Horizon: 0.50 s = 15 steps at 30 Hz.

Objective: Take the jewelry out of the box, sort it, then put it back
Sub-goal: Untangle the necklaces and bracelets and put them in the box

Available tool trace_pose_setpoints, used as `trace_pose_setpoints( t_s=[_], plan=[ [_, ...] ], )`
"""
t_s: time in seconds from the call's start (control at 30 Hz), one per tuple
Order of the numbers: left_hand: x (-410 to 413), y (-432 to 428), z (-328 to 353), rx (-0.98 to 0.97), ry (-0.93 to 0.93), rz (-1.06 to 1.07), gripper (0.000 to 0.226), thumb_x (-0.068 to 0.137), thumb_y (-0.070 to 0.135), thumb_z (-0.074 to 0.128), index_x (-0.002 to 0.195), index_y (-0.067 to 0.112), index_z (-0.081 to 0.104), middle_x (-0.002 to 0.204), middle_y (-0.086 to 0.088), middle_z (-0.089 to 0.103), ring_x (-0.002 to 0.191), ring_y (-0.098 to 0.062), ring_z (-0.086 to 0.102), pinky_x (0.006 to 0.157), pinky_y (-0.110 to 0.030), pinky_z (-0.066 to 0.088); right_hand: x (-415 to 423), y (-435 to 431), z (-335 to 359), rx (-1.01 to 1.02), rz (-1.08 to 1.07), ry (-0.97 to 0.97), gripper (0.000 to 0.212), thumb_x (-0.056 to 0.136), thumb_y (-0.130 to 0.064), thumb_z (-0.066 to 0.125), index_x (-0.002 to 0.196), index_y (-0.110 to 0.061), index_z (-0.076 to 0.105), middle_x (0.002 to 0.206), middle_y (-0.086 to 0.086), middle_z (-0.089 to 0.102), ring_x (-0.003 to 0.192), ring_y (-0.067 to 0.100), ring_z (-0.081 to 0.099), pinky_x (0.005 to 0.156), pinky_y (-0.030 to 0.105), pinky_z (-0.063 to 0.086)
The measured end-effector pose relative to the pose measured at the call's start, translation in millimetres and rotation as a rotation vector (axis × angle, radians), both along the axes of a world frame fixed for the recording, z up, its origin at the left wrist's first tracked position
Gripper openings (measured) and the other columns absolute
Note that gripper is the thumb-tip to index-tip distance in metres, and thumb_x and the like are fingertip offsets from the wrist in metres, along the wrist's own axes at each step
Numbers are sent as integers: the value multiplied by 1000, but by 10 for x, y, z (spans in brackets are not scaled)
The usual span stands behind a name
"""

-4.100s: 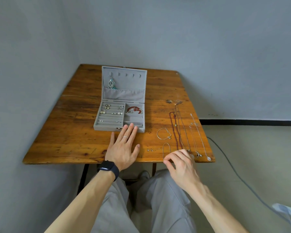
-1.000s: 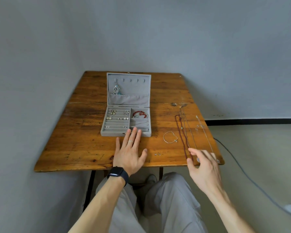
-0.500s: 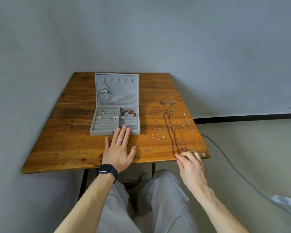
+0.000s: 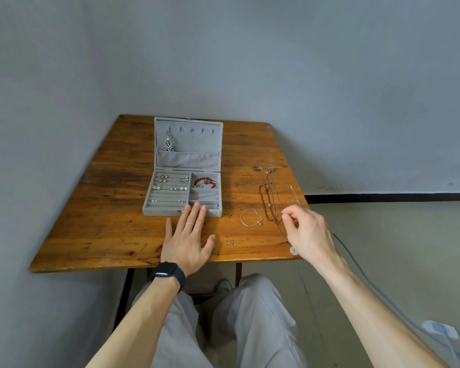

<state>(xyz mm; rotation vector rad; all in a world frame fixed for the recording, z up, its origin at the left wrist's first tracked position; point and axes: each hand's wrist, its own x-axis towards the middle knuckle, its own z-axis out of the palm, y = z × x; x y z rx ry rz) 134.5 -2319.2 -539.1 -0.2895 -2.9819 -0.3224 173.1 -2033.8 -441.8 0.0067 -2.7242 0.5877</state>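
Pinching w/ right hand (image 4: 307, 229) — thumb & forefinger tips closed on thin chain necklaces (image 4: 275, 197) at their near end. Long axis runs away from fingers toward far table (image 4: 104, 208) edge. Left hand (image 4: 187, 241) flat, fingers spread, tips touching jewelry box (image 4: 182, 209) front — farther from the chains.

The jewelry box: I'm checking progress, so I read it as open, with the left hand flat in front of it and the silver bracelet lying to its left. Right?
One slip: the silver bracelet lies to the right of the jewelry box, not the left. The head view shows the box open and the left hand flat in front of it.
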Motion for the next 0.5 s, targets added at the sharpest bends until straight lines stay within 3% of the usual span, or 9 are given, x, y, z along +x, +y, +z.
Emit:
trace_pose_setpoints(
  t_s=[0.17, 0.3, 0.5],
  plan=[
    [-5, 4, 20, 8, -17, -5, 77, 92, 71, 7, 156, 34, -14, 165, 11, -14, 151, -12, -17, 123, -54, -2, -324, -30, 395, -6, -20, 30, 12, 99, -23, 57, 98, -20, 68, 92, 1, 73, 84, 23, 68, 75, 34, 55],
    [-80, 74, 298, -2, 3, -9, 81, 89, 69, 28, 159, 30, 13, 167, 2, 12, 152, -22, 14, 120, -47, 16, -519, -62, 636, -24, -18, 31, 14, 101, -27, 55, 104, -22, 68, 102, 2, 72, 83, 19, 64, 70, 28, 51],
    [-509, 557, 1341, 392, 13, -150, 69, 89, 55, 56, 152, 36, 33, 152, -2, 46, 138, -26, 38, 111, -44, 35, -616, -193, 995, -45, 18, 122, 12, 100, -25, 57, 101, -23, 69, 98, 0, 72, 81, 13, 57, 73, 21, 41]
  ],
)
